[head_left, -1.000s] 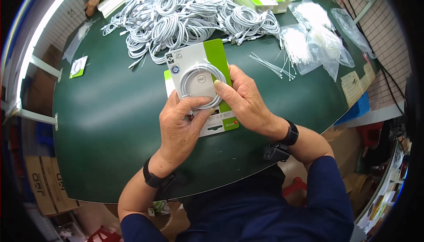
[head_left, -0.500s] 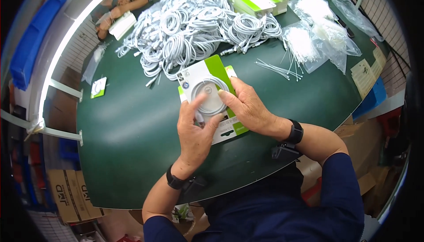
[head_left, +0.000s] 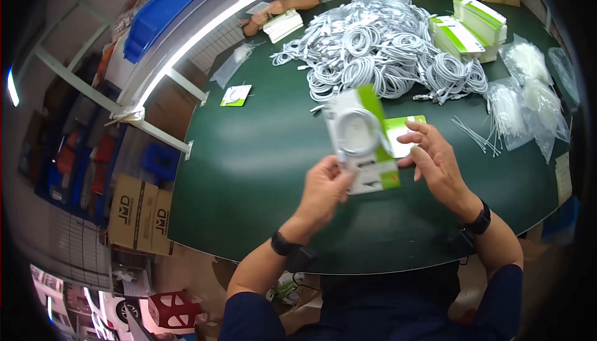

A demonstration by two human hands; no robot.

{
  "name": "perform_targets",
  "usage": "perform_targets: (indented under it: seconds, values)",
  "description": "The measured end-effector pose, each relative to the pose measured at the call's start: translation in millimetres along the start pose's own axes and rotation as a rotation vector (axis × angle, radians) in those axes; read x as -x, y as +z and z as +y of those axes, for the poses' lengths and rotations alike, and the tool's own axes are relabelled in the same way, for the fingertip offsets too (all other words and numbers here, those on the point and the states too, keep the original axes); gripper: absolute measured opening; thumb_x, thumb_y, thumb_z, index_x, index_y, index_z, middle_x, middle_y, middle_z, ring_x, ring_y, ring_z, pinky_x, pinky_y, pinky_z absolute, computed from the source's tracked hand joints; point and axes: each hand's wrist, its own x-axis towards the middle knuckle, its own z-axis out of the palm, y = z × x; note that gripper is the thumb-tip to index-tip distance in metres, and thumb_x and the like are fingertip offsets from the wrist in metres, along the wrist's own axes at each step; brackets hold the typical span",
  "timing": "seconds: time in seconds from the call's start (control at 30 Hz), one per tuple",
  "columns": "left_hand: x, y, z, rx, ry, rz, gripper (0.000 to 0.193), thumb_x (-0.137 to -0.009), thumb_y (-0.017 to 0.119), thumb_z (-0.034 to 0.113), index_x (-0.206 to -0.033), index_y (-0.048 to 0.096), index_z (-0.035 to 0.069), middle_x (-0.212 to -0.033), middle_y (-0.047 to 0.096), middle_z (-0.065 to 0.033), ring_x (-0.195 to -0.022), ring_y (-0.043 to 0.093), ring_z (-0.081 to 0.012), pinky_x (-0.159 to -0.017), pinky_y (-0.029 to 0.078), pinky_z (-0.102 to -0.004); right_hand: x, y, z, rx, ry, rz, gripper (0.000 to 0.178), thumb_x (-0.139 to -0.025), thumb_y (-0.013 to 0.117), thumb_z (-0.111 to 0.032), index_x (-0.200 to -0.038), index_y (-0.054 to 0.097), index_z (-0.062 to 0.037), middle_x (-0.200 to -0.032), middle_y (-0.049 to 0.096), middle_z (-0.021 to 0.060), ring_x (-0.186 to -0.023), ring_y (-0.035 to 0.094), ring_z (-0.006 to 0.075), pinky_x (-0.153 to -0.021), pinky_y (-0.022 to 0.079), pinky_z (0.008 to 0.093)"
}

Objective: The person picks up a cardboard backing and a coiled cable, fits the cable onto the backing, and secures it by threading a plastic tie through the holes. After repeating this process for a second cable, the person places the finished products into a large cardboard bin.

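My left hand (head_left: pixel 321 193) pinches the lower left edge of a white and green packaging card (head_left: pixel 372 168), lifted and slightly blurred by motion. A white coiled cable (head_left: pixel 343 140) lies against the face of that card. My right hand (head_left: pixel 440 165) is just right of it, fingers apart and holding nothing. Beside its fingertips, a second white and green card (head_left: pixel 399 130) lies on the dark green table, partly covered by the lifted one. Whether it also carries a cable cannot be made out.
Beyond my hands is a big heap of coiled white cables (head_left: pixel 360 42). Stacked cards (head_left: pixel 457 35) stand right of it, near bags of white ties (head_left: pixel 510 107) and loose ties (head_left: pixel 476 134). A carded cable (head_left: pixel 236 95) lies left. Another person's arms (head_left: pixel 283 8) show at the far side.
My right hand has let go of the card and drawn away to the right. My left hand now grips the card by its edge, uncovering more of the second card. The view has turned left.
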Motion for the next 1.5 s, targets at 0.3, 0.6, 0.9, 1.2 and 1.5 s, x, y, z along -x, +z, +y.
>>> perform_targets:
  seconds: [0.3,0.6,0.9,1.2,1.5]
  values:
    - [-57,-163,10,0.236,0.111,0.408,0.037,-0.102,0.067,0.011,-0.134,0.056,-0.002,-0.120,0.068,-0.0112,-0.099,0.069,-0.0190,-0.081,0.059,-0.0275,-14,-9,15,0.108,0.076,-0.098,0.036,-0.107,0.055,-0.014,-0.140,0.054,0.0010,-0.111,0.069,0.0075,-0.086,0.066,0.0104,-0.067,0.053,0.0231]
    - [-89,-87,-1,-0.225,0.061,0.222,0.038,-0.099,0.071,0.013,-0.132,0.062,-0.004,-0.120,0.070,-0.0115,-0.101,0.069,-0.0197,-0.086,0.059,-0.0304,-11,-11,22,0.219,0.008,-0.158,0.020,-0.103,0.062,-0.008,-0.119,0.066,0.0044,-0.091,0.070,0.0071,-0.078,0.067,0.0109,-0.073,0.056,0.0260]
    - [-192,-12,21,-0.966,0.357,-0.092,0.040,-0.085,0.082,0.027,-0.105,0.073,-0.007,-0.093,0.076,-0.0136,-0.084,0.071,-0.0198,-0.078,0.057,-0.0344,-9,-7,28,0.315,-0.074,-0.174,0.014,-0.098,0.066,-0.008,-0.105,0.070,0.0032,-0.086,0.072,0.0142,-0.076,0.069,0.0225,-0.073,0.055,0.0340]
    - [-241,-56,19,-1.464,0.408,0.107,0.037,-0.082,0.078,0.032,-0.088,0.071,-0.004,-0.094,0.074,-0.0236,-0.090,0.072,-0.0392,-0.083,0.058,-0.0413,-13,-12,30,0.391,-0.207,-0.184,0.014,-0.097,0.068,-0.007,-0.108,0.070,0.0020,-0.090,0.072,0.0124,-0.078,0.067,0.0197,-0.074,0.054,0.0321]
    - [-199,-89,80,-0.973,-0.129,0.009,0.027,-0.092,0.061,0.021,-0.104,0.067,-0.002,-0.087,0.072,-0.0134,-0.080,0.071,-0.0207,-0.062,0.054,-0.0301,-10,-14,32,0.403,-0.198,-0.187,0.013,-0.097,0.068,-0.007,-0.107,0.070,0.0018,-0.091,0.072,0.0127,-0.080,0.067,0.0211,-0.076,0.054,0.0327]
